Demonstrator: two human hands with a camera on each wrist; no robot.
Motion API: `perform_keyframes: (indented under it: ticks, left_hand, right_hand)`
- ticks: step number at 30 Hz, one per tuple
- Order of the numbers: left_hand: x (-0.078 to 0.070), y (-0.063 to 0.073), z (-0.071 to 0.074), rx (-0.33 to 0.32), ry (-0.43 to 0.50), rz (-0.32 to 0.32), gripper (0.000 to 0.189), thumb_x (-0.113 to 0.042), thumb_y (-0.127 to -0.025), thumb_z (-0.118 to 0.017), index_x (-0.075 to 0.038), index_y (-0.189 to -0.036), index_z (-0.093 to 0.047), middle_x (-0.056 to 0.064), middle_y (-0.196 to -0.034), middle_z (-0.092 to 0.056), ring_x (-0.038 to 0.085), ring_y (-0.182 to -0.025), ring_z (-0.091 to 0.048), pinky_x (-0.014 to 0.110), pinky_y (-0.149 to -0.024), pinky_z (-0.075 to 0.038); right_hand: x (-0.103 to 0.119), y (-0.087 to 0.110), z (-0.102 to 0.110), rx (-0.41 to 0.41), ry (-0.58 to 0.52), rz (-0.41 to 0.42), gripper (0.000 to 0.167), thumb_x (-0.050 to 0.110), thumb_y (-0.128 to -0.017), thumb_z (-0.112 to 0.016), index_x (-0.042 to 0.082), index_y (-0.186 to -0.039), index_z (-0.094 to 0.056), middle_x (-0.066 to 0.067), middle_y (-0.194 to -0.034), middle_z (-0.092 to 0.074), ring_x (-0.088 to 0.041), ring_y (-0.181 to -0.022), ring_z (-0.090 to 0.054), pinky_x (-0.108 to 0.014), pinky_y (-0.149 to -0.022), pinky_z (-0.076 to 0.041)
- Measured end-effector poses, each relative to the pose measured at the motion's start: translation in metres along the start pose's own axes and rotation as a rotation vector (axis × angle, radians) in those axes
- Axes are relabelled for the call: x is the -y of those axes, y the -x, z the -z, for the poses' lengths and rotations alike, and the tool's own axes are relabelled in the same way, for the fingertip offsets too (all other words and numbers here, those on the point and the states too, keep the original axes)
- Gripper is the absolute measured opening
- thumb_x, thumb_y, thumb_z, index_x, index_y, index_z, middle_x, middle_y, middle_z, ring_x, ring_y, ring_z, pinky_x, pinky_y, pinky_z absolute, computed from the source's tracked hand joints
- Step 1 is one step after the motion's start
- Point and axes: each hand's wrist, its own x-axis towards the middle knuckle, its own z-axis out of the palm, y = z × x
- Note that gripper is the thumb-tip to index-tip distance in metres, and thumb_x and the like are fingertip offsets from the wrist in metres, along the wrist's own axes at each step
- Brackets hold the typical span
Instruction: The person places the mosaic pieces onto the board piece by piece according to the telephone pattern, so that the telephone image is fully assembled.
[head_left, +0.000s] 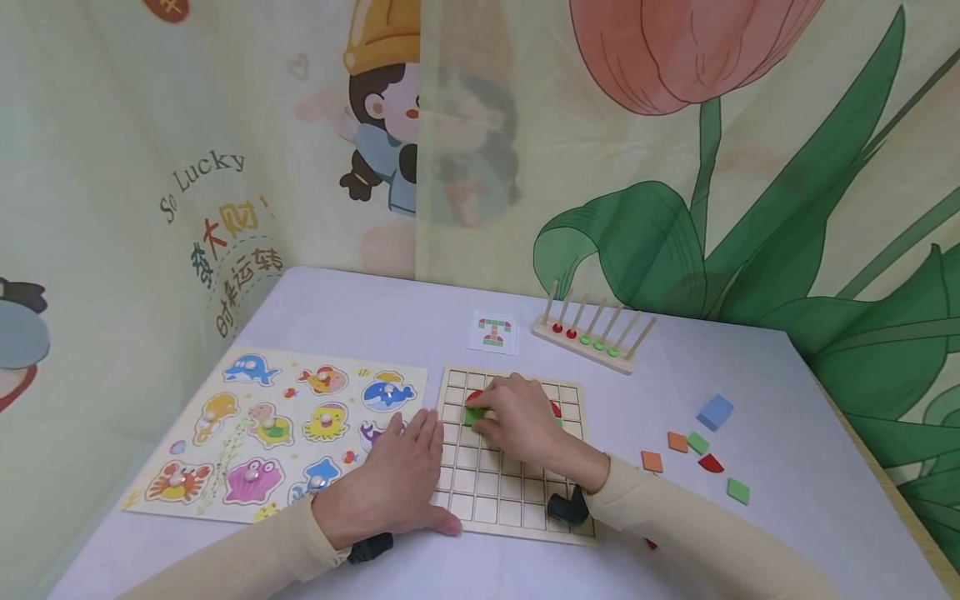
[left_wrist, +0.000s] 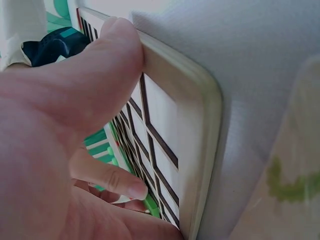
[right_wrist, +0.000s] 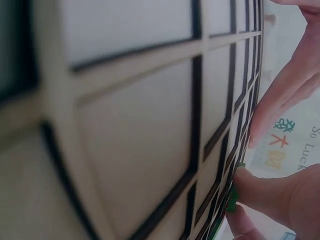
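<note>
From the head view, the action is centred on the wooden grid board, and between its 10 and 11 o'clock a green piece is being pinched by the thumb and fingers of the right hand! Just above that grip, a red piece is seen on the board. At the board's 9 o'clock edge the left hand is laid flat, fingers straight and grasping nothing, thumb stretched to the corner between 7 and 8 o'clock. Further out at 9, the animal puzzle is partly covered by that hand. At 12 o'clock a picture card is set down, with a peg stand at 1, threaded with red and green beads. Out towards 3, a blue block, two orange squares, a red wedge and green squares are scattered.

Over to the left wrist: the board's frame is crossed by the left thumb near 11 o'clock, and the green piece is caught at 6 beneath the right fingertips.

And the right wrist: the green piece is spotted between 4 and 5 o'clock, thumb pressed above, finger below, right at the grid's surface. Between 2 and 3, the left hand's extended fingers are shown by the board's edge.
</note>
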Motion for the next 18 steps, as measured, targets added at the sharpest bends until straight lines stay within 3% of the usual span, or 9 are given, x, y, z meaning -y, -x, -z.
perform_keyframes:
  ticks: [18]
  left_hand:
    - [-0.0009, -0.0016, 0.0006, 0.018, 0.000, 0.007, 0.118, -0.088, -0.075, -0.060, -0.001, -0.154, -0.043, 0.016, -0.165, -0.038, 0.030, -0.156, -0.033, 0.052, -0.126, -0.031]
  right_hand:
    - [0.0032, -0.0066, -0.0017, 0.020, 0.074, -0.019, 0.028, 0.021, -0.083, -0.087, 0.019, -0.111, -0.082, 0.001, -0.095, -0.077, -0.015, -0.075, -0.058, -0.024, -0.059, -0.039]
